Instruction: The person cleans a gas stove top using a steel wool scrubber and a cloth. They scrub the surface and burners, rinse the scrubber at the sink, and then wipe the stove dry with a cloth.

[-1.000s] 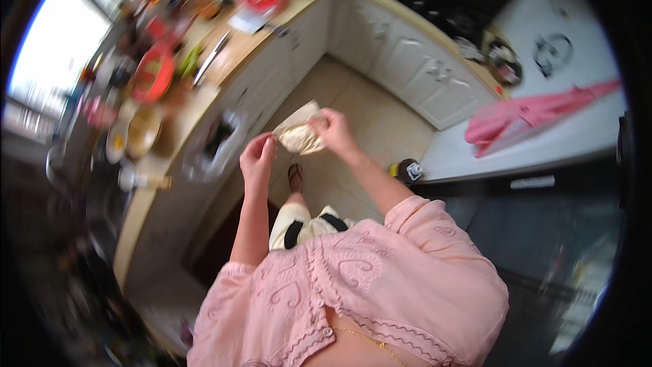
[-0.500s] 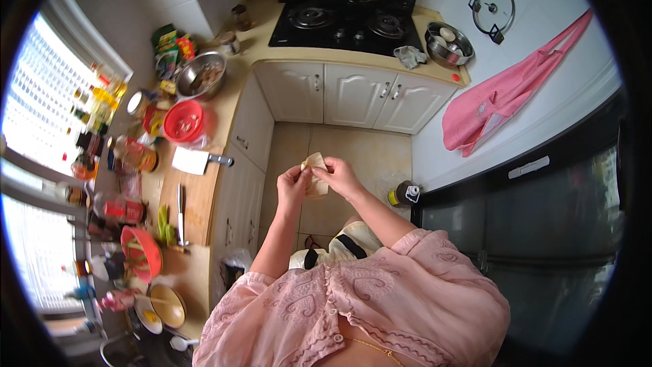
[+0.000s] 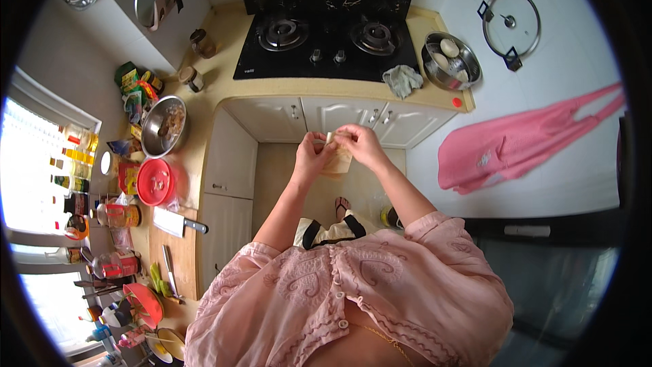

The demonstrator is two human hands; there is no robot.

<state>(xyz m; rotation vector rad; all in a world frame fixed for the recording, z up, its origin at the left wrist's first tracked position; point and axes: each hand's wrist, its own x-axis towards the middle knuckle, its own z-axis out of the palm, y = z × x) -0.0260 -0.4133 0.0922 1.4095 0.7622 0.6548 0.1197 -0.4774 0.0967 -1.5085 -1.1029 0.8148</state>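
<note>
Pinching a thin beige sheet near the centre of the frame between closed fingers, the left hand and right hand seem to be working its upper edge, which calls for a light, steady grip.

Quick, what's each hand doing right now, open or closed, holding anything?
Left hand: closed, fingertips pinching the thin beige sheet.
Right hand: closed, pinching the same sheet; whether paper or cloth, I can't tell.
</note>
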